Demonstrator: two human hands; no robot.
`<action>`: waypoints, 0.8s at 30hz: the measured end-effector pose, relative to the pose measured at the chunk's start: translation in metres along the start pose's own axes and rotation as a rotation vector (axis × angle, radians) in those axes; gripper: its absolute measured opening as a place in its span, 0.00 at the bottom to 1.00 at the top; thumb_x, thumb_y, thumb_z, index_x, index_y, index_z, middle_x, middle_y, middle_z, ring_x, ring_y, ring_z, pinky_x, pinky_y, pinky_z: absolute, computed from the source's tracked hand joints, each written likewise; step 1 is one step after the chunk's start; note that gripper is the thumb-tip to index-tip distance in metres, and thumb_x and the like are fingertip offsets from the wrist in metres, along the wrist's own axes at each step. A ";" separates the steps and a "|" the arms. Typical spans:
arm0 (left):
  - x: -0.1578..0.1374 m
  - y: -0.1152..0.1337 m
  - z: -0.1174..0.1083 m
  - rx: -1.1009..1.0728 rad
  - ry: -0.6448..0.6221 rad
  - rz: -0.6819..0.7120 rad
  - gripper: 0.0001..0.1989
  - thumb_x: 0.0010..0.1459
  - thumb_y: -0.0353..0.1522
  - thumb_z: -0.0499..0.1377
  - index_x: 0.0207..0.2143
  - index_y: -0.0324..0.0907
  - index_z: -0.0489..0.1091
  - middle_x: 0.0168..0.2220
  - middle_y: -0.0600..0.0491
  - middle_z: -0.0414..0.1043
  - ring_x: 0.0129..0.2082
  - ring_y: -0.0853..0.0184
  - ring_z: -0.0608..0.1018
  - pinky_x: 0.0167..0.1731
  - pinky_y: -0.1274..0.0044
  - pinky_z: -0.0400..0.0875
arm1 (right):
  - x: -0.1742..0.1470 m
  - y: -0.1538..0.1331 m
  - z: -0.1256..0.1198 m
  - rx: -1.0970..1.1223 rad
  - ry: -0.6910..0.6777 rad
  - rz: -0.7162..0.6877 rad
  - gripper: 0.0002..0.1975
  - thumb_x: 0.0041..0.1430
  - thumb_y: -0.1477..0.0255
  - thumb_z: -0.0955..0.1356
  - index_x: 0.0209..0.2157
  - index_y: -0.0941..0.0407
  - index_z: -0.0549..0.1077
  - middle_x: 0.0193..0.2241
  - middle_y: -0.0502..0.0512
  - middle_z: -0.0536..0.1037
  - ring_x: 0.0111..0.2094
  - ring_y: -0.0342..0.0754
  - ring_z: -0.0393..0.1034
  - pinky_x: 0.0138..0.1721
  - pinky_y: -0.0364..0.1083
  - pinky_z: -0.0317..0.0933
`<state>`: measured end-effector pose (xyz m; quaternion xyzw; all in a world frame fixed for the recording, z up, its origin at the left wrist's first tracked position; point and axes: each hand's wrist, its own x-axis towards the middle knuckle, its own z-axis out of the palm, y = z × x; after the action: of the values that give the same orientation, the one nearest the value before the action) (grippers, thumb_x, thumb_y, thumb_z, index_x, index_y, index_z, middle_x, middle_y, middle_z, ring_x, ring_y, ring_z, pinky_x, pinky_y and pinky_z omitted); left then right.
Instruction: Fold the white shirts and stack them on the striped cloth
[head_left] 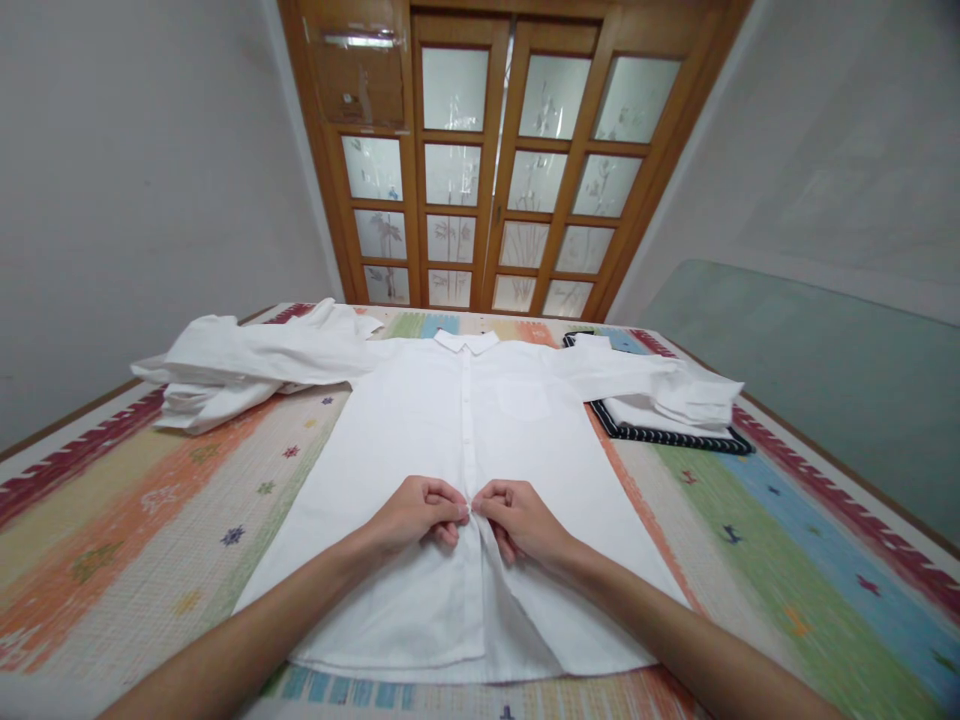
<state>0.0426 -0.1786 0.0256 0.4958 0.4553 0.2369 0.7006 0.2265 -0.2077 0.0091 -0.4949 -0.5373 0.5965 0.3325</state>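
A white long-sleeved button-up shirt (405,430) lies spread face up, collar away from me and sleeves out to both sides. At the front placket, low on the shirt, my left hand (424,512) pinches the fabric edge. Right beside it my right hand (521,520) pinches the other edge, and the fingertips of both hands nearly meet. A button between them is too small or hidden to make out. Above my hands the placket is closed up to the collar (466,343); below them the two front edges part, with the right side lifted in a fold.
The shirt lies on a colourful striped mat (247,520). Folded white clothes (217,400) are under the left sleeve. Under the right sleeve lies a folded black-and-white garment (660,432). Beyond are wooden glass-paned doors (480,170), with walls on both sides and a greenish board (810,350) at right.
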 end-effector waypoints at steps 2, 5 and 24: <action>0.000 0.001 0.000 0.000 -0.002 0.000 0.14 0.38 0.34 0.70 0.26 0.35 0.73 0.18 0.54 0.74 0.16 0.73 0.73 0.20 0.82 0.67 | 0.000 0.000 0.001 0.000 0.007 0.002 0.14 0.53 0.59 0.66 0.27 0.57 0.69 0.08 0.42 0.66 0.08 0.39 0.57 0.10 0.38 0.42; -0.001 0.002 0.001 0.006 -0.002 -0.004 0.12 0.39 0.33 0.70 0.26 0.35 0.73 0.18 0.54 0.74 0.16 0.73 0.73 0.20 0.82 0.67 | 0.001 0.000 0.002 -0.002 0.026 0.008 0.15 0.53 0.59 0.66 0.26 0.57 0.69 0.09 0.42 0.67 0.08 0.38 0.57 0.10 0.38 0.42; -0.003 -0.005 0.008 0.044 0.110 -0.006 0.18 0.40 0.40 0.71 0.25 0.37 0.70 0.20 0.52 0.75 0.19 0.69 0.78 0.24 0.79 0.74 | -0.009 -0.006 0.003 0.005 -0.008 0.021 0.14 0.46 0.63 0.70 0.32 0.59 0.71 0.16 0.44 0.73 0.09 0.36 0.57 0.10 0.37 0.45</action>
<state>0.0475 -0.1861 0.0233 0.4959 0.4998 0.2515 0.6641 0.2256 -0.2152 0.0172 -0.4974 -0.5319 0.6032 0.3253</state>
